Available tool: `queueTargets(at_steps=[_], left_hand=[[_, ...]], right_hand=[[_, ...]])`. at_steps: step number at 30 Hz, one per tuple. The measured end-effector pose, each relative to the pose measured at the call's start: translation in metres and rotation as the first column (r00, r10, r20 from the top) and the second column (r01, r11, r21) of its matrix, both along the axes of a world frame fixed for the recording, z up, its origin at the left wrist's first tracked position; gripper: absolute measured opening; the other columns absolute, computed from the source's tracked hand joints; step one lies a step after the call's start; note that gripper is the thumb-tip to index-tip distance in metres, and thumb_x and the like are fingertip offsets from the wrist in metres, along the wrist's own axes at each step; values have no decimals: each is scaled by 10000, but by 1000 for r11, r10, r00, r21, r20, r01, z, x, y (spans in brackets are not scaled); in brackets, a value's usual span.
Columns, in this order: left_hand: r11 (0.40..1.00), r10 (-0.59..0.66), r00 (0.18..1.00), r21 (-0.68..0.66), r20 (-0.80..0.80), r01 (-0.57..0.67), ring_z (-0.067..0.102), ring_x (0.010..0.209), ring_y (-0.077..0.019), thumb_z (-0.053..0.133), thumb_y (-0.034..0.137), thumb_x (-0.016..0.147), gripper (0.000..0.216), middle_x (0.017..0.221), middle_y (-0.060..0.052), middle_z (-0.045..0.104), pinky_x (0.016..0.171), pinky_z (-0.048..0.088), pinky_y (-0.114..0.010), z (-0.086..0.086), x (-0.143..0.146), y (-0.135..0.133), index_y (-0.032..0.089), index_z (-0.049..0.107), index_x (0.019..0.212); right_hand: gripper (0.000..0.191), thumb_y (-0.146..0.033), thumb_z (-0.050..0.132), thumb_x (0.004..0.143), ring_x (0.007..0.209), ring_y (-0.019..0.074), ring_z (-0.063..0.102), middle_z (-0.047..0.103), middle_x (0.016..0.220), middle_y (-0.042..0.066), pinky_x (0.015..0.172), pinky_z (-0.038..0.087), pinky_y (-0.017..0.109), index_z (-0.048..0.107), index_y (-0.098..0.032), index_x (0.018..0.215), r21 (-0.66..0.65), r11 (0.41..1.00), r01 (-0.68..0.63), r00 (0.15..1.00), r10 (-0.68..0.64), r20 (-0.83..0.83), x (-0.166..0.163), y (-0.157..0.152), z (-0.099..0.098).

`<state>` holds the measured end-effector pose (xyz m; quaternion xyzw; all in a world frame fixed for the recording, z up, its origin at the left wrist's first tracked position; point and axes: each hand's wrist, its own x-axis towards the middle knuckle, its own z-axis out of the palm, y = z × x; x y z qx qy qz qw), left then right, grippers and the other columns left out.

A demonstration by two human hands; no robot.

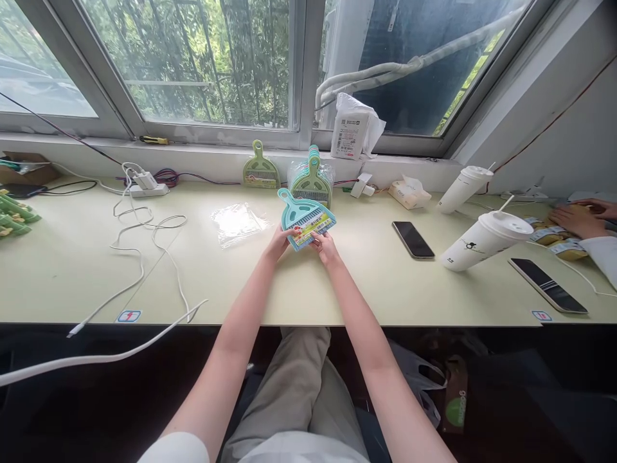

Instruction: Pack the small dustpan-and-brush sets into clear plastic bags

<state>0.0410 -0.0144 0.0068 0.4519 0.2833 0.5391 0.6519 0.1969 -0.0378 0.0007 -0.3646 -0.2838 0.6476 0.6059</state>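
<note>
A light-blue mini dustpan and brush set [304, 218] with a yellow printed label is held above the table between both hands. My left hand [281, 240] grips its lower left edge, thumb on the front. On the lower right edge, my right hand [324, 247] pinches it, thumb across the label. Behind it, a green dustpan set [313, 181] fronts a stack of similar sets in clear wrapping. Another green dustpan set [261, 170] leans against the wall below the window. Clear plastic bags [237, 222] lie flat on the table, left of my left hand.
White cables [139, 251] sprawl over the left side, near a power strip [148, 188]. To the right are a phone [413, 240], two white cups [484, 241], a tissue pack [409, 193] and a second phone [547, 284]. Another person's hands [581, 217] are at the far right.
</note>
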Motion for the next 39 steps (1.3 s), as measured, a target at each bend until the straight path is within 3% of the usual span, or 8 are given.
queueTargets(at_steps=[11, 16, 39], left_hand=[[999, -43, 998, -5, 38, 43, 601, 1090, -297, 677, 126, 626, 764, 1050, -77, 689, 995, 425, -491, 16, 2, -11, 200, 441, 1349], [999, -51, 999, 13, 17, 50, 587, 1110, -295, 671, 121, 611, 775, 1078, -74, 680, 999, 414, -483, 16, 1, -12, 207, 440, 1346], [999, -38, 999, 25, -9, 38, 594, 1081, -288, 683, 121, 614, 733, 1127, -77, 652, 949, 452, -470, 2, 0, -2, 206, 463, 1308]], right_hand=[[201, -130, 637, 760, 765, 125, 690, 714, 898, -13, 711, 587, 260, 566, -217, 926, 11, 999, -32, 999, 32, 25, 2, -1, 0], [114, -213, 606, 814, 723, 133, 685, 718, 869, 3, 681, 592, 273, 576, -202, 923, -6, 1000, -6, 1000, 6, 17, 2, -2, 4], [85, -153, 571, 828, 708, 122, 679, 719, 852, -4, 695, 584, 257, 593, -192, 900, -49, 998, 27, 1000, -27, -3, 3, -1, 4]])
